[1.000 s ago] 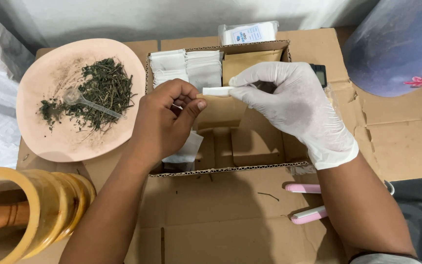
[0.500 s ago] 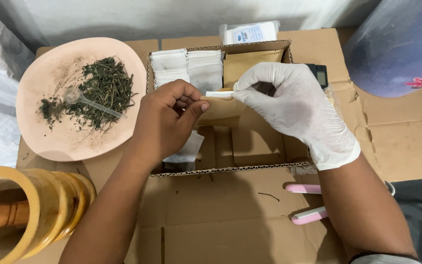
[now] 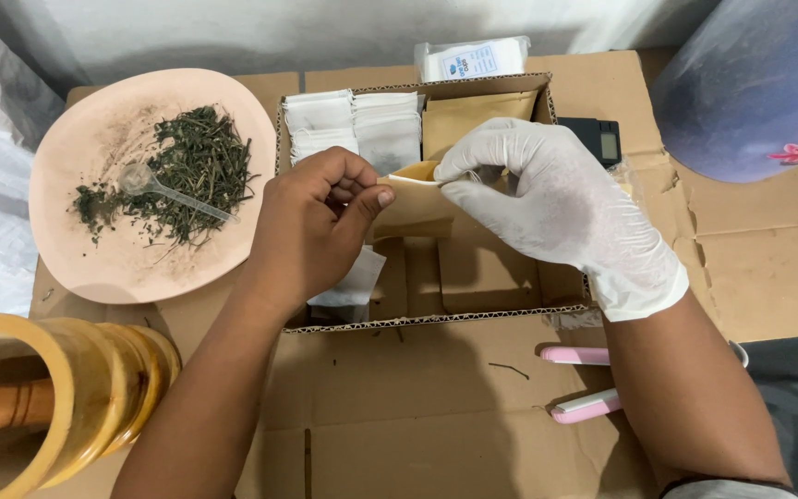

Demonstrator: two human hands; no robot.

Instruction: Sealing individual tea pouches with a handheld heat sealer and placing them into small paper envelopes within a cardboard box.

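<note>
Left hand (image 3: 311, 236): we had it bare, curled, with thumb and forefinger pressed together on the near end of the brown paper pouch (image 3: 415, 199); the other fingers (image 3: 348, 171) were folded in above it.
Right hand (image 3: 547, 199): we wore a white glove on it; its fingers (image 3: 459, 166) were pinching the pouch's upper edge at the other side, thumb beneath, forefinger on top.
Pouch: it hung between our two sets of fingers, touching both, over the open cardboard box (image 3: 436, 319).
Long axis: it ran across us, from the left fingers to the right fingers, roughly level; the mouth seemed to face up, though we could not tell whether it was parted.
Nearer hand: neither; both held it, the left at its end, the right along its top edge.
White pouch (image 3: 353, 286): it lay just below the left fingers, inside the box and partly under the hand.
Stacked white bags (image 3: 357, 125): they stood upright beyond the fingers, at the far wall of the box.
Plate (image 3: 76, 268): it sat well out to the left of the left fingers, bearing dried herbs (image 3: 191, 166) and a clear plastic spoon (image 3: 163, 189).
Pink clips (image 3: 584, 379): they rested on the worktop (image 3: 768, 268), nearer us than the right fingers, just beside that forearm.
Small scale (image 3: 602, 139): it sat just beyond the right fingers.
</note>
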